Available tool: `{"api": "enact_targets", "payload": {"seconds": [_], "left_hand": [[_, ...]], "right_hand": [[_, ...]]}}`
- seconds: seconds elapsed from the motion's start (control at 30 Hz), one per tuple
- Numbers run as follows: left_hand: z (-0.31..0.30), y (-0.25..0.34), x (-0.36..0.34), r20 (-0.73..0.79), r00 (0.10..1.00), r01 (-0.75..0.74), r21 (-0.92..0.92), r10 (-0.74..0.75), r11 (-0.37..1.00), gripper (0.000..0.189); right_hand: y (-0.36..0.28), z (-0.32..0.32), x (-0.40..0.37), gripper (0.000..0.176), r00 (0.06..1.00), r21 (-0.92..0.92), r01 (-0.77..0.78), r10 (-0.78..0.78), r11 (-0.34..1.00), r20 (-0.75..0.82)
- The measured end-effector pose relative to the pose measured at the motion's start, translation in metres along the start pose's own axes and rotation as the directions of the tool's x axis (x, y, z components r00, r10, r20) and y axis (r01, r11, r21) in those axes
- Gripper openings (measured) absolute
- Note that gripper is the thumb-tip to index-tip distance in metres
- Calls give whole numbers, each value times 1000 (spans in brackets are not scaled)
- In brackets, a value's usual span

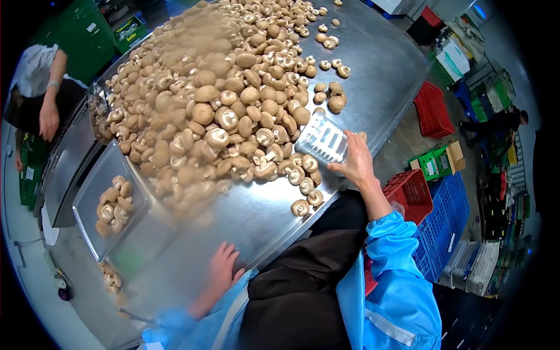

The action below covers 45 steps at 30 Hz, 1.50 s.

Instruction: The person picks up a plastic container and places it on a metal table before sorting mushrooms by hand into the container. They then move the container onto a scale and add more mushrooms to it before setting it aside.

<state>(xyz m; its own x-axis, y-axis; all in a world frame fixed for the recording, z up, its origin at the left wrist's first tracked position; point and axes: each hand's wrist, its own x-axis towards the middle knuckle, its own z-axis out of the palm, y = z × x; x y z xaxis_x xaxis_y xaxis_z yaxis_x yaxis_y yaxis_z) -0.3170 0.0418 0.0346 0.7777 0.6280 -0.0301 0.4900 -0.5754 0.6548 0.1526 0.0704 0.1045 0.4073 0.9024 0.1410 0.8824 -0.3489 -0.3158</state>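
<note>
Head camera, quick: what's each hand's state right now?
Left hand: open, nothing visible in it, over the near side of the metal table.
Right hand: grip on the clear plastic tray, at its edge.

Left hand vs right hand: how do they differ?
The right hand grips the side of a clear plastic tray; the left hand holds nothing visible. The right hand is close to the loose mushrooms; the left hand is over a bare part of the metal table. The right hand looks sharp; the left looks hazy. Both are bare, below blue sleeves.
</note>
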Motion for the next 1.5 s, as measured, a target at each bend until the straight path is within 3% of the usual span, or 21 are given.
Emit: {"api": "enact_targets", "payload": {"seconds": [0.07,0.2,0.33,0.4,0.47,0.5,0.57,0.6,0.63,0.7,0.73,0.83,0.87,0.97,1.0,1.03,1.13,1.23,1.3,1.33,1.5], "left_hand": [[-2,4,0,-18,1000,-5,-5,5,1000,52],[-2,4,-2,-27,999,-19,8,19,1000,52],[0,5,0,-144,989,-28,-39,22,999,59],[-14,22,11,-257,966,-3,-96,-22,995,63],[-44,45,23,-296,933,116,-288,-204,951,65],[-61,54,30,-306,907,163,-379,-289,911,65],[-94,61,45,-432,865,65,-411,-257,909,60],[-100,61,45,-492,836,14,-424,-244,906,58],[-105,49,36,-304,899,108,-544,-315,832,51],[-119,20,14,110,922,339,-696,-372,633,39],[-117,26,11,75,916,295,-792,-394,535,21],[-98,4,-20,212,757,453,-852,-618,263,17],[-90,-1,-29,215,714,456,-865,-666,209,18],[-61,-13,-52,285,605,431,-902,-744,5,21],[-49,-19,-56,336,595,410,-908,-730,-84,24],[-42,-22,-58,387,588,389,-905,-710,-172,27],[-40,-23,-35,465,569,343,-884,-678,-319,35],[-46,-38,-6,399,588,300,-915,-704,-269,40],[-49,-53,20,330,599,252,-942,-730,-219,40],[-52,-61,35,294,606,230,-954,-740,-191,40],[-57,-98,105,210,602,191,-975,-770,-116,28]], "right_hand": [[-8,-4,-4,92,999,4,-35,35,999,-12],[-9,-2,-13,88,993,-58,47,-53,997,-106],[-37,-19,-36,85,966,-3,91,-89,996,-242],[-76,-37,-55,87,987,210,125,-101,970,-122],[-107,-28,-82,87,972,491,131,-208,861,105],[-122,-18,-94,86,925,636,85,-299,767,236],[-162,-15,-101,85,625,819,-39,-626,572,467],[-175,-6,-108,82,510,868,-207,-707,451,489],[-185,7,-116,79,392,862,-384,-787,331,477],[-193,43,-131,74,158,600,-779,-869,182,468],[-195,52,-137,71,154,553,-820,-873,148,462],[-189,65,-140,97,147,297,-954,-789,47,596],[-184,69,-142,91,227,289,-956,-723,-39,653],[-175,75,-147,79,266,355,-919,-392,174,881],[-177,73,-148,64,324,415,-849,-298,326,898],[-178,79,-155,52,388,455,-805,-242,381,889],[-186,88,-156,46,427,451,-782,-157,430,891],[-191,106,-146,44,553,534,-731,-90,425,829],[-200,118,-126,41,615,589,-735,-36,335,788],[-205,124,-115,40,659,613,-698,-2,370,752],[-223,151,-46,34,800,724,-587,120,363,588]]}}
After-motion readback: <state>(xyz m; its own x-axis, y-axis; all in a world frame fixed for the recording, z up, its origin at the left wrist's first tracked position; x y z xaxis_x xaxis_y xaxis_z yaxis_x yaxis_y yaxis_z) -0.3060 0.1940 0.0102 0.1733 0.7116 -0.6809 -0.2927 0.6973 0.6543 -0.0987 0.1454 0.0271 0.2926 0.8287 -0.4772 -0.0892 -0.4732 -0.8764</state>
